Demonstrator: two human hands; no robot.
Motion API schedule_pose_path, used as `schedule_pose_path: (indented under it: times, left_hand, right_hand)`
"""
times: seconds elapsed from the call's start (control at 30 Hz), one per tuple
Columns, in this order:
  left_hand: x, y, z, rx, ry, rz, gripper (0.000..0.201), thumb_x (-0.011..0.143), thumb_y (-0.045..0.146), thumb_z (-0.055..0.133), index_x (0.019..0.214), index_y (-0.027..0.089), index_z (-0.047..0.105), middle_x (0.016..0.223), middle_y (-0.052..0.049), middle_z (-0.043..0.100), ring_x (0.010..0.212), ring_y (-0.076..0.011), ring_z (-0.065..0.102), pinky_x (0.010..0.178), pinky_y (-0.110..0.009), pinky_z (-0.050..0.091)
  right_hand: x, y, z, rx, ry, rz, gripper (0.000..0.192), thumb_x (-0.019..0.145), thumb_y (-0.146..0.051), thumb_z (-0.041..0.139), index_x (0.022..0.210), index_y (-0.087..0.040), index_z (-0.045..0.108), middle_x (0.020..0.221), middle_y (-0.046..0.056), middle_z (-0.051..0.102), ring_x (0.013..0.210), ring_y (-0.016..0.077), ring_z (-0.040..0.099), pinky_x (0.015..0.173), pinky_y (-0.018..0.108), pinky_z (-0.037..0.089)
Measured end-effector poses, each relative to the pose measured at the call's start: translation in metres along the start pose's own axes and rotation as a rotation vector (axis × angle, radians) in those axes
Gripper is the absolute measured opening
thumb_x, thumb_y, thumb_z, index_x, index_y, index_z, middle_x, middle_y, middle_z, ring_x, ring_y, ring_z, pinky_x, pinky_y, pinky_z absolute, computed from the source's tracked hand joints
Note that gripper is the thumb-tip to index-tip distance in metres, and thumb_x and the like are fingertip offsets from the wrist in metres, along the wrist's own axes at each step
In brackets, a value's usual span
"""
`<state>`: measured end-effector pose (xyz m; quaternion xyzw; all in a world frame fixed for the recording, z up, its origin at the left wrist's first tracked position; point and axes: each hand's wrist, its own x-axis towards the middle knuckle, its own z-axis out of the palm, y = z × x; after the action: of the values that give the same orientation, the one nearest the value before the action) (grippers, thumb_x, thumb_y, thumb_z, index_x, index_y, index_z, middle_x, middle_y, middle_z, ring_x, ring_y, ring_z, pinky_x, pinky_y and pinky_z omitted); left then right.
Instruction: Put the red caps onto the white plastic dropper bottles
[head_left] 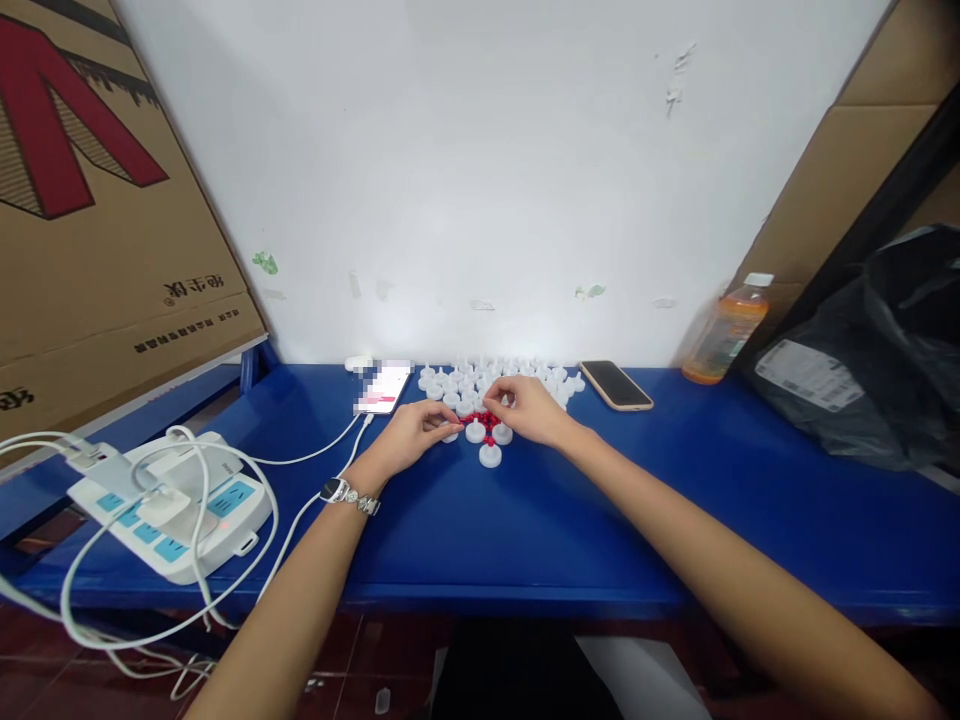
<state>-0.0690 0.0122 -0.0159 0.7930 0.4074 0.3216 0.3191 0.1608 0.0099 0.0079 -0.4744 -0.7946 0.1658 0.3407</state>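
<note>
My left hand [417,437] is closed, thumb and fingers brought together beside the small red pieces [475,420]. A white round cap partly shows under its fingertips, and what the fingers hold is too small to tell. Over the right side of the red pieces, my right hand [526,408] is curled in a pinch whose content I cannot make out. Between the hands stand a white cap [475,432] and another white cap [502,434]. Nearest me is a white cap [490,457] with a red piece on top. Behind lie many white nozzle-like caps [451,384].
A lit phone [388,386] on a cable lies left, a dark phone [616,386] right. A power strip [176,570] with looping white cables fills the left end. An orange drink bottle [726,330], a black bag [870,340] and a cardboard box [112,230] flank the blue table [517,540].
</note>
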Motion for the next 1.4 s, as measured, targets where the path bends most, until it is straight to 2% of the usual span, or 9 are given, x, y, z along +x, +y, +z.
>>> schedule_pose_path:
  times: [0.2, 0.4, 0.63, 0.8, 0.97, 1.03, 1.17, 1.3, 1.4]
  left_hand:
    - [-0.001, 0.002, -0.005, 0.246, 0.027, 0.067, 0.028, 0.088, 0.045, 0.059, 0.093, 0.022, 0.075, 0.095, -0.006, 0.072, 0.087, -0.0219, 0.065, 0.079, -0.033, 0.050]
    - [0.001, -0.006, 0.002, 0.067, 0.005, 0.007, 0.026, 0.086, 0.042, 0.064, 0.092, 0.018, 0.071, 0.091, -0.006, 0.070, 0.080, -0.0180, 0.066, 0.076, -0.031, 0.053]
    - [0.002, -0.007, 0.003, 0.070, 0.016, -0.038, 0.024, 0.083, 0.039, 0.068, 0.091, 0.017, 0.068, 0.087, -0.005, 0.071, 0.079, -0.0177, 0.066, 0.076, -0.031, 0.053]
    - [0.001, -0.003, 0.003, 0.171, 0.058, -0.001, 0.023, 0.084, 0.040, 0.067, 0.094, 0.019, 0.068, 0.094, -0.005, 0.068, 0.086, -0.0196, 0.065, 0.077, -0.033, 0.051]
    - [-0.002, 0.016, 0.009, 0.350, 0.285, 0.226, 0.021, 0.090, 0.040, 0.060, 0.099, 0.021, 0.066, 0.101, -0.005, 0.061, 0.101, -0.0217, 0.057, 0.089, -0.037, 0.046]
    - [-0.001, 0.023, 0.014, 0.422, 0.271, 0.269, 0.021, 0.091, 0.041, 0.060, 0.099, 0.023, 0.068, 0.102, -0.005, 0.060, 0.101, -0.0223, 0.055, 0.091, -0.039, 0.044]
    - [0.003, 0.027, 0.026, 0.546, 0.173, 0.229, 0.022, 0.090, 0.044, 0.061, 0.099, 0.027, 0.071, 0.102, -0.005, 0.060, 0.100, -0.0244, 0.053, 0.086, -0.041, 0.041]
    - [0.008, 0.024, 0.030, 0.537, 0.126, 0.177, 0.020, 0.091, 0.043, 0.059, 0.090, 0.028, 0.072, 0.101, -0.003, 0.062, 0.099, -0.0243, 0.053, 0.083, -0.041, 0.039]
    - [0.010, 0.024, 0.027, 0.451, 0.152, 0.169, 0.019, 0.091, 0.041, 0.059, 0.089, 0.025, 0.069, 0.102, -0.003, 0.064, 0.101, -0.0244, 0.054, 0.088, -0.041, 0.040]
  right_hand:
    - [0.031, -0.009, 0.010, -0.295, -0.190, 0.002, 0.013, 0.078, -0.027, 0.063, 0.074, -0.021, 0.073, 0.076, 0.002, 0.073, 0.082, 0.0199, 0.064, 0.092, 0.039, 0.034]
    - [0.049, -0.016, 0.021, -0.385, -0.338, 0.097, 0.009, 0.073, -0.029, 0.069, 0.073, -0.022, 0.074, 0.070, 0.000, 0.073, 0.081, 0.0209, 0.065, 0.096, 0.041, 0.030]
    - [0.047, -0.014, 0.020, -0.439, -0.350, 0.073, 0.007, 0.073, -0.024, 0.068, 0.072, -0.022, 0.074, 0.071, 0.002, 0.074, 0.082, 0.0214, 0.065, 0.093, 0.039, 0.029]
    - [0.046, -0.009, 0.022, -0.434, -0.315, 0.030, 0.007, 0.074, -0.023, 0.068, 0.073, -0.020, 0.074, 0.073, 0.004, 0.074, 0.081, 0.0217, 0.064, 0.091, 0.039, 0.028]
    - [0.039, -0.007, 0.007, -0.282, -0.168, 0.033, 0.012, 0.079, -0.026, 0.065, 0.072, -0.021, 0.073, 0.074, 0.001, 0.073, 0.079, 0.0190, 0.063, 0.093, 0.039, 0.027]
    - [0.030, -0.005, -0.004, -0.206, -0.064, 0.043, 0.015, 0.081, -0.031, 0.065, 0.074, -0.021, 0.073, 0.075, 0.001, 0.073, 0.078, 0.0181, 0.063, 0.092, 0.038, 0.030]
    - [0.007, 0.005, -0.019, -0.040, 0.084, 0.042, 0.018, 0.083, -0.034, 0.065, 0.078, -0.019, 0.073, 0.080, 0.003, 0.073, 0.079, 0.0184, 0.061, 0.076, 0.031, 0.039]
    - [-0.008, 0.013, -0.018, 0.120, 0.161, 0.050, 0.019, 0.083, -0.036, 0.066, 0.077, -0.018, 0.070, 0.079, 0.003, 0.072, 0.074, 0.0166, 0.060, 0.068, 0.029, 0.042]
    - [-0.011, 0.013, -0.011, 0.235, 0.181, 0.051, 0.021, 0.083, -0.039, 0.067, 0.077, -0.018, 0.068, 0.073, 0.002, 0.070, 0.067, 0.0149, 0.059, 0.065, 0.028, 0.043]
